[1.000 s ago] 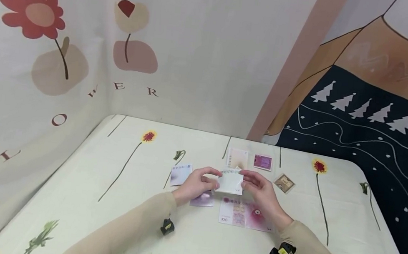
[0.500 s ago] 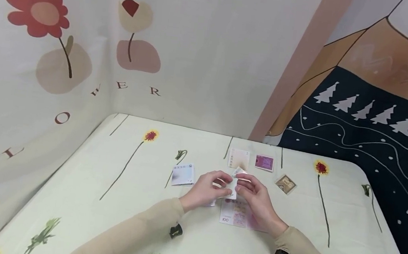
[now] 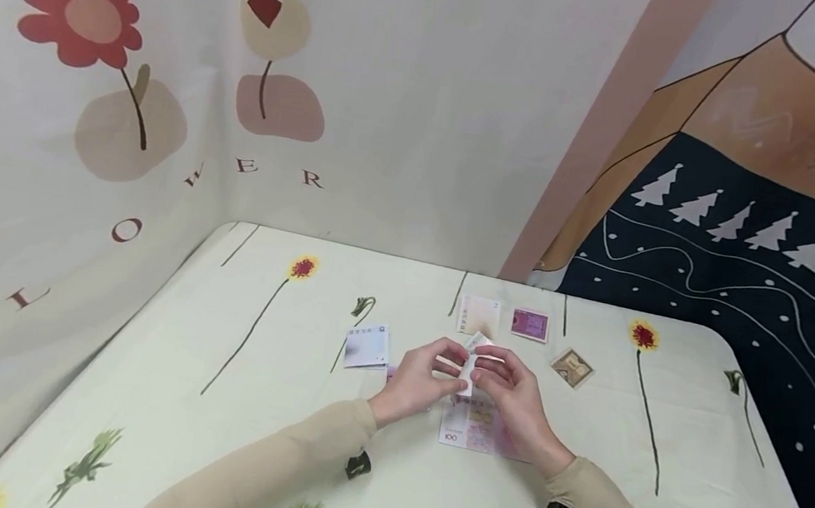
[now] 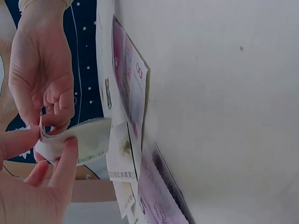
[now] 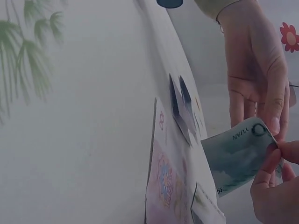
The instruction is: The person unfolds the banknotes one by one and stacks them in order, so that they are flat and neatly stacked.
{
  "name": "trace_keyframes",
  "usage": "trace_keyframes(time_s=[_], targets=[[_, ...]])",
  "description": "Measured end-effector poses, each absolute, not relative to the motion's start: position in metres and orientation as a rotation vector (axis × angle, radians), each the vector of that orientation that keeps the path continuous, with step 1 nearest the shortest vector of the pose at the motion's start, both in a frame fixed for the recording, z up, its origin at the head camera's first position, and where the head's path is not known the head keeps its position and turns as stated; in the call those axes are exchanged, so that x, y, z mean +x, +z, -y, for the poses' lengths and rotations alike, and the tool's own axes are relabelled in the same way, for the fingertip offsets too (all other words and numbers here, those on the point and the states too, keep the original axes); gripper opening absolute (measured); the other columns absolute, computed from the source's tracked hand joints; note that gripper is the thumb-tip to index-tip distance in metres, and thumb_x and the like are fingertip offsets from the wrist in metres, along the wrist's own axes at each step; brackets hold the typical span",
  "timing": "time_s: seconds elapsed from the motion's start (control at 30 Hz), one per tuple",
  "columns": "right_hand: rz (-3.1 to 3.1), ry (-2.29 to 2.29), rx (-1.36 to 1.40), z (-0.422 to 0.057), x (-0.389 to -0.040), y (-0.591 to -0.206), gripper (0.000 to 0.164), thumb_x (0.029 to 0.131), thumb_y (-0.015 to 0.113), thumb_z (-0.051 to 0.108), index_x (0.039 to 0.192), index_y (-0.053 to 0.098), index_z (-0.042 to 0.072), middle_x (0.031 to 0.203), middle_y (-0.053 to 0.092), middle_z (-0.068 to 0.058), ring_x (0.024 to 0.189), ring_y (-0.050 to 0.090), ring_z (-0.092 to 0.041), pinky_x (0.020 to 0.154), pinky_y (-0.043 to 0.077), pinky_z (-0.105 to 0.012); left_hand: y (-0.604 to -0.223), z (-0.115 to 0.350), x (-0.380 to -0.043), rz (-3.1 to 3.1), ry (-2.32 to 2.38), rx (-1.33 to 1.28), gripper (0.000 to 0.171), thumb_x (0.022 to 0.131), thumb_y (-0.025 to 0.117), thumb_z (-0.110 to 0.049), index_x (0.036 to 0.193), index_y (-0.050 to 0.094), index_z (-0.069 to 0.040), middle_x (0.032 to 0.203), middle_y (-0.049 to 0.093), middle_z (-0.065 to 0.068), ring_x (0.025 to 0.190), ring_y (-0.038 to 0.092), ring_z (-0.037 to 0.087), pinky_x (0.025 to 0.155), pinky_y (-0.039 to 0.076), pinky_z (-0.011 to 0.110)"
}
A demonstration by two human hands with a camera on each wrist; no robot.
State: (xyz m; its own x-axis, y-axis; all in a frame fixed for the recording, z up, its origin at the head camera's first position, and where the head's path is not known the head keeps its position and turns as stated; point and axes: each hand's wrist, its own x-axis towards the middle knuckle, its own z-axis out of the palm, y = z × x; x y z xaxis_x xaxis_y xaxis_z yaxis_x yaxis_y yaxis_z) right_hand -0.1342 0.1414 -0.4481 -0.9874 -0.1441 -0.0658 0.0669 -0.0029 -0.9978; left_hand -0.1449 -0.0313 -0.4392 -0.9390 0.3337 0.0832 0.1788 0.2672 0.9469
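Observation:
A greenish banknote (image 5: 238, 156) is held up between both hands, bent at one edge in the left wrist view. Its narrow pale side (image 3: 466, 376) faces me in the head view. My left hand (image 3: 423, 381) pinches it from the left with thumb and fingers. From the right, my right hand (image 3: 519, 397) pinches it too, with fingertips close to the left ones. Below them lies a pink 100 banknote (image 3: 465, 428), partly covered by the right hand. A bluish folded banknote (image 3: 367, 347) lies left of the left hand, and a purple note behind that hand is mostly hidden.
Beyond the hands lie a pale banknote (image 3: 478, 315) and a small purple one (image 3: 530, 325). A brown folded note (image 3: 572, 367) lies to the right. Everything rests on a flower-patterned tablecloth (image 3: 265, 447), with a printed curtain (image 3: 408, 120) behind.
The greenish note went from facing me broadly to a narrow, folded-looking strip. My left hand moved right, bringing the two hands closer together. Over the last half second they barely shift.

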Motion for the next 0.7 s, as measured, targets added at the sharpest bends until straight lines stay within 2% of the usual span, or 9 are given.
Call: trace_keyframes(time_s=[0.13, 0.33, 0.47, 0.6, 0.7], targets=[[-2.122, -2.128, -0.104, -0.143, -0.135, -0.450, 0.039, 0.091, 0.062, -0.002, 0.128, 0.050, -0.004, 0.123, 0.056, -0.023, 0.106, 0.059, -0.016, 0.088, 0.050, -0.025, -0.441, 0.033, -0.145, -2.304, 1.803, 0.473, 0.041, 0.083, 0.068, 0.008, 0.120, 0.058, -0.003, 0.110, 0.063, 0.017, 0.095, 0.066, 0.031, 0.077, 0.055, 0.027], [-2.143, -2.130, -0.165, -0.148, -0.136, -0.453, 0.038, 0.090, 0.061, -0.005, 0.127, 0.052, -0.006, 0.119, 0.058, -0.026, 0.101, 0.062, -0.016, 0.082, 0.053, -0.026, -0.442, 0.039, -0.144, -2.099, 1.901, 0.385, 0.053, 0.087, 0.058, 0.011, 0.135, 0.052, -0.012, 0.113, 0.059, 0.018, 0.095, 0.066, 0.029, 0.076, 0.057, 0.034], [-2.197, -2.076, -0.229, -0.152, -0.136, -0.454, 0.037, 0.090, 0.061, -0.003, 0.127, 0.053, -0.004, 0.117, 0.059, -0.025, 0.101, 0.063, -0.016, 0.080, 0.054, -0.027, -0.443, 0.040, -0.144, -2.048, 1.923, 0.362, 0.048, 0.088, 0.054, 0.011, 0.131, 0.055, -0.008, 0.113, 0.058, 0.018, 0.093, 0.066, 0.027, 0.077, 0.057, 0.039], [-2.244, -2.020, -0.287, -0.158, -0.135, -0.455, 0.035, 0.091, 0.060, -0.002, 0.126, 0.055, -0.003, 0.115, 0.059, -0.025, 0.099, 0.063, -0.017, 0.078, 0.054, -0.026, -0.445, 0.043, -0.145, -2.055, 1.935, 0.334, 0.038, 0.087, 0.056, 0.009, 0.123, 0.059, -0.002, 0.113, 0.058, 0.016, 0.096, 0.066, 0.029, 0.077, 0.057, 0.039], [-2.276, -1.993, -0.290, -0.163, -0.134, -0.455, 0.030, 0.092, 0.060, -0.002, 0.121, 0.058, -0.005, 0.112, 0.061, -0.024, 0.094, 0.064, -0.014, 0.069, 0.054, -0.024, -0.446, 0.046, -0.146, -2.061, 1.946, 0.303, 0.035, 0.086, 0.058, 0.007, 0.120, 0.060, 0.001, 0.115, 0.058, 0.017, 0.099, 0.065, 0.032, 0.079, 0.056, 0.036]])
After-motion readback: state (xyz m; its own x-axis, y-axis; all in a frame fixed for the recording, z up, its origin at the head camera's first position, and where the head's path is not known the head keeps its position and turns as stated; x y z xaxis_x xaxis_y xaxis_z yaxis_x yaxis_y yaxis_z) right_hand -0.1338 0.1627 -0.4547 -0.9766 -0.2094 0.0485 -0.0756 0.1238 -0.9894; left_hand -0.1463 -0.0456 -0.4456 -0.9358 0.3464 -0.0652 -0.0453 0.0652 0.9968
